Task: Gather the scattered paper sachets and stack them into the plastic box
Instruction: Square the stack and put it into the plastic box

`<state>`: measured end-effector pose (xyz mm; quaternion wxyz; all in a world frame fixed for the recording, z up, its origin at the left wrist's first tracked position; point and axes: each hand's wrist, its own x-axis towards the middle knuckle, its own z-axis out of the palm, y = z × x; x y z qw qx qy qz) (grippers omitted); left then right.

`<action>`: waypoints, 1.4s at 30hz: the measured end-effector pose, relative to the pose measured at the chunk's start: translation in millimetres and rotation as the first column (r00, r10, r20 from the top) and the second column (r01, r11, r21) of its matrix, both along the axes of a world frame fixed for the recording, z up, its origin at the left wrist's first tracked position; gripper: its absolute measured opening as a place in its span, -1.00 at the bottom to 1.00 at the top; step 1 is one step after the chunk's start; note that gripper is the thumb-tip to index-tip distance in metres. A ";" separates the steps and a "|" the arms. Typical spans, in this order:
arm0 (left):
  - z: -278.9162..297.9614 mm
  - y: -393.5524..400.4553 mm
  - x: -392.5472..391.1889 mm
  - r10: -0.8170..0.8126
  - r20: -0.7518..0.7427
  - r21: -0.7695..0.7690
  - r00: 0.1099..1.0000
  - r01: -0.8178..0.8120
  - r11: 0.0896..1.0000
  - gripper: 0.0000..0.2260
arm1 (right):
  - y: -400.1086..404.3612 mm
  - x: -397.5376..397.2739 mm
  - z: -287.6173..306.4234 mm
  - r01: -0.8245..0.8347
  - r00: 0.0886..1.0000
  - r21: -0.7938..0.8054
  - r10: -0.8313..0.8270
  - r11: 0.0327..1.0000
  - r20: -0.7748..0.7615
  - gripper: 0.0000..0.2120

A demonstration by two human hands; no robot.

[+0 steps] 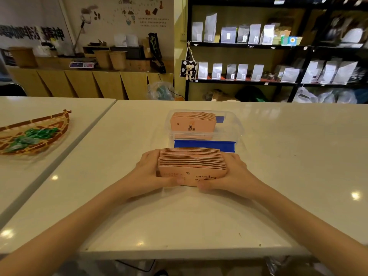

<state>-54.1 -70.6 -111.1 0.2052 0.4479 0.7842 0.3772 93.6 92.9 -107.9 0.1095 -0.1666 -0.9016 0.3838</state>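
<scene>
Surface: white table (199, 212) under our arms.
Left hand (151, 172): fingers curled round the left end of the sachet bundle (192, 166).
Right hand (234, 174): clamped on the bundle's right end, thumb across the front.
Bundle: just in front of the plastic box (237, 124).
Box: another sachet stack (193, 124) inside; blue clip (205, 145) on its near rim.
Hidden: our fingertips behind the bundle.
Far left: woven basket (49, 124), partly cut off.
Room: dark shelves (278, 80) of pouches, blurred.

I see my left hand (151, 172) and right hand (233, 174) squeezing a sachet stack (192, 166) on the table (179, 216), just before the box (235, 126) holding more sachets (193, 124).
</scene>
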 end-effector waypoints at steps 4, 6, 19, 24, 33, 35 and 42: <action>8.7 -4.7 -7.5 -0.017 -0.017 0.028 1.000 0.017 0.999 -0.35 | 11.5 4.9 5.8 0.000 0.998 -0.012 0.001 1.000 0.064 -0.24; 14.1 -5.4 -11.3 -0.032 -0.050 0.000 0.998 0.032 0.999 -0.42 | 18.0 9.3 11.0 -0.012 0.995 -0.083 0.019 0.996 0.096 -0.27; 51.8 7.2 -10.4 -0.190 -0.434 -0.296 0.881 0.060 0.953 -0.54 | 21.6 8.5 43.5 -0.178 0.975 0.342 0.117 0.923 0.191 -0.53; 65.0 11.4 -6.7 -0.266 -0.464 -0.356 0.845 0.097 0.930 -0.58 | 22.9 1.1 53.5 -0.255 0.954 0.386 0.166 0.887 0.250 -0.61; 127.4 40.1 -43.4 -0.180 -0.622 -0.135 0.762 0.122 0.983 -0.62 | 58.4 -22.8 114.4 -0.113 0.991 0.540 0.135 0.834 -0.001 -0.56; 134.8 52.5 -56.4 -0.150 -0.648 -0.106 0.746 0.107 0.989 -0.60 | 68.6 -33.9 120.3 -0.053 0.995 0.572 0.092 0.819 -0.040 -0.54; 122.7 95.1 -92.2 -0.232 -0.618 -0.313 0.751 0.036 0.949 -0.59 | 97.4 -69.0 106.1 -0.072 0.996 0.522 0.031 0.850 0.087 -0.58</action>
